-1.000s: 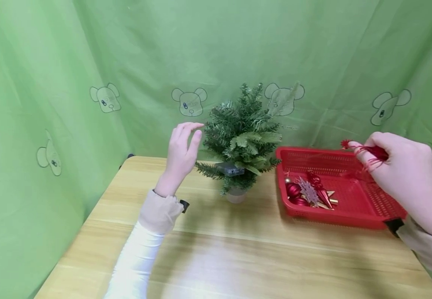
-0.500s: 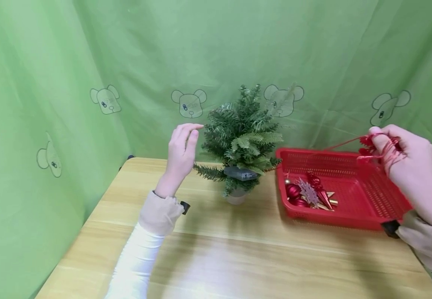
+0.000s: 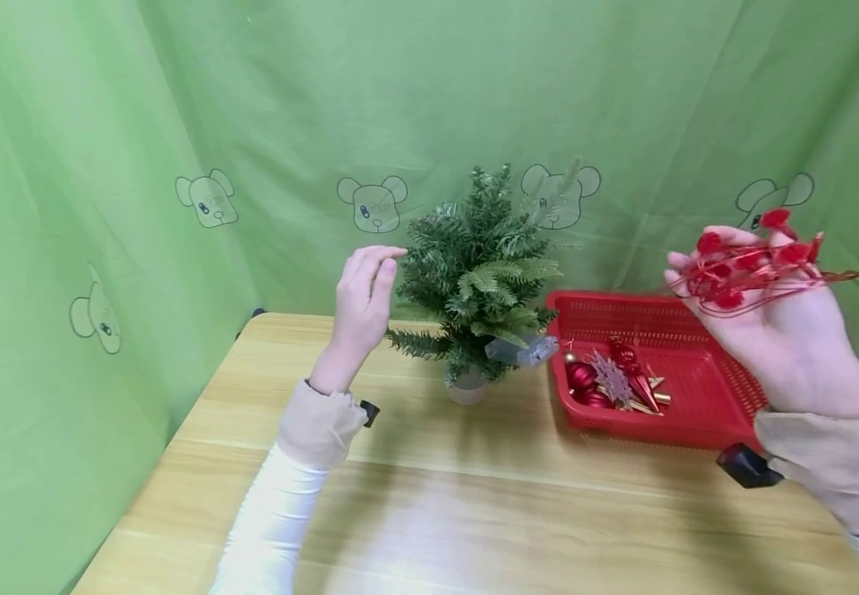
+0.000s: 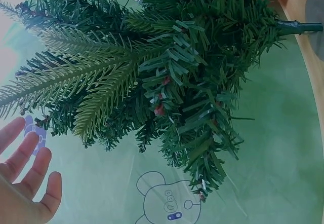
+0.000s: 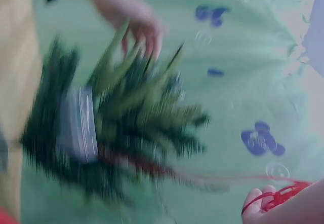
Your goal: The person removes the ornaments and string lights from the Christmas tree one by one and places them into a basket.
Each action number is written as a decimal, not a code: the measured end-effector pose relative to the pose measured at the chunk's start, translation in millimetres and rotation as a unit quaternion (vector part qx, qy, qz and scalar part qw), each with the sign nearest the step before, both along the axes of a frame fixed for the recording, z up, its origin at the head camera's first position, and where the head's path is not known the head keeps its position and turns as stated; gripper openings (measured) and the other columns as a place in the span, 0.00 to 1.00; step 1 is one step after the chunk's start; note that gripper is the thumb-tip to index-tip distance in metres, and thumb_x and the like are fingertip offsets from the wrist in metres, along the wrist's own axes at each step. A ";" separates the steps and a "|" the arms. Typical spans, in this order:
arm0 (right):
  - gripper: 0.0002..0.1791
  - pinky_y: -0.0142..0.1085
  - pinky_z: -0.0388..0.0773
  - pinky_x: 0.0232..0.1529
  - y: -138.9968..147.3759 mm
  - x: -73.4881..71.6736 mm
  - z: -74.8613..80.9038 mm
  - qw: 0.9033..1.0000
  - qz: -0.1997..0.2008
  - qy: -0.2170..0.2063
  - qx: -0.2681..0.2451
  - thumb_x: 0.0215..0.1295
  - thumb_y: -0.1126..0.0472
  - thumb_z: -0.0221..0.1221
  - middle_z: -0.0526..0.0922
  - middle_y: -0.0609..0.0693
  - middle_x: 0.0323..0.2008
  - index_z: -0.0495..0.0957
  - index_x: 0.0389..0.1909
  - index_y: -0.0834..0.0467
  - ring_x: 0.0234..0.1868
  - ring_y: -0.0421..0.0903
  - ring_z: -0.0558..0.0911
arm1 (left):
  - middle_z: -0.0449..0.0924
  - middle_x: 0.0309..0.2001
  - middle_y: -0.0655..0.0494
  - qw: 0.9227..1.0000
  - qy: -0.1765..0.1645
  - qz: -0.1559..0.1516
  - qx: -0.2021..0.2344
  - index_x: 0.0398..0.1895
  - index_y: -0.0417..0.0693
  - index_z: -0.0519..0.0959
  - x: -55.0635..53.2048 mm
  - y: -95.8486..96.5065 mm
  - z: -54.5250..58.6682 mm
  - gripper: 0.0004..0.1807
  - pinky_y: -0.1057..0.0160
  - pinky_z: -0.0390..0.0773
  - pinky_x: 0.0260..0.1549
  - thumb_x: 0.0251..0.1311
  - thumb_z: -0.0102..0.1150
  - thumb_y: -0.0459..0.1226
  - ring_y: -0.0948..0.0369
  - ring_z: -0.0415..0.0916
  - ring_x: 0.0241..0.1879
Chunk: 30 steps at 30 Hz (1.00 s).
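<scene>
My right hand (image 3: 779, 322), palm turned up, holds a tangled red string with fuzzy red pieces (image 3: 749, 263) above the red basket (image 3: 697, 438). In the right wrist view, the red cord (image 5: 228, 177) stretches from that hand to the small artificial Christmas tree (image 3: 481, 273). A translucent box (image 3: 522, 351) hangs at the tree's lower right branches. My left hand (image 3: 363, 293) is raised beside the tree's left side, fingers loosely bent and holding nothing. In the left wrist view, its fingertips (image 4: 40, 158) are near the branch tips.
In the basket's left part lie red balls (image 3: 581, 376), a glittery snowflake (image 3: 611, 378), a red drop-shaped ornament (image 3: 645, 392) and gold pieces. The tree's pale pot (image 3: 467, 390) stands on the wooden table (image 3: 429, 512). A green curtain (image 3: 429, 99) with bear faces hangs behind.
My right hand has turned from knuckles up to palm up, showing the red string. The translucent box has swung rightwards on the tree. The left hand has stayed put.
</scene>
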State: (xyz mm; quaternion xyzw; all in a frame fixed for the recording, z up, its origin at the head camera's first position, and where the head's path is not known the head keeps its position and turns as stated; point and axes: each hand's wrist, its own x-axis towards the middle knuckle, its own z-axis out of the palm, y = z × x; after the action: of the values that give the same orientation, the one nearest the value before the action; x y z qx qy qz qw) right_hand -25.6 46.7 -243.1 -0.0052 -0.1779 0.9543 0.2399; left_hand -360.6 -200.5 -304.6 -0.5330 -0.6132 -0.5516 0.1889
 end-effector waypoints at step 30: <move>0.25 0.45 0.44 0.20 52.2 -28.3 42.3 0.988 -0.118 0.042 -0.093 0.63 0.47 0.51 0.71 0.63 0.23 0.74 0.26 0.67 0.21 0.58 0.59 | 0.80 0.50 0.41 1.000 0.009 0.002 0.001 0.51 0.37 0.79 -1.3 -1.6 -4.3 0.24 0.50 0.71 0.56 0.73 0.38 0.45 0.48 0.74 0.51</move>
State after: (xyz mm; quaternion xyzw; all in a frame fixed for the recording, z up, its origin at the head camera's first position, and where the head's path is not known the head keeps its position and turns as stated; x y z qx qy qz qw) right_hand -53.9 98.9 -200.8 -0.0087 -0.0763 0.9310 0.3569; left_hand -361.9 -202.1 -309.0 -0.5366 -0.6120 -0.5468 0.1963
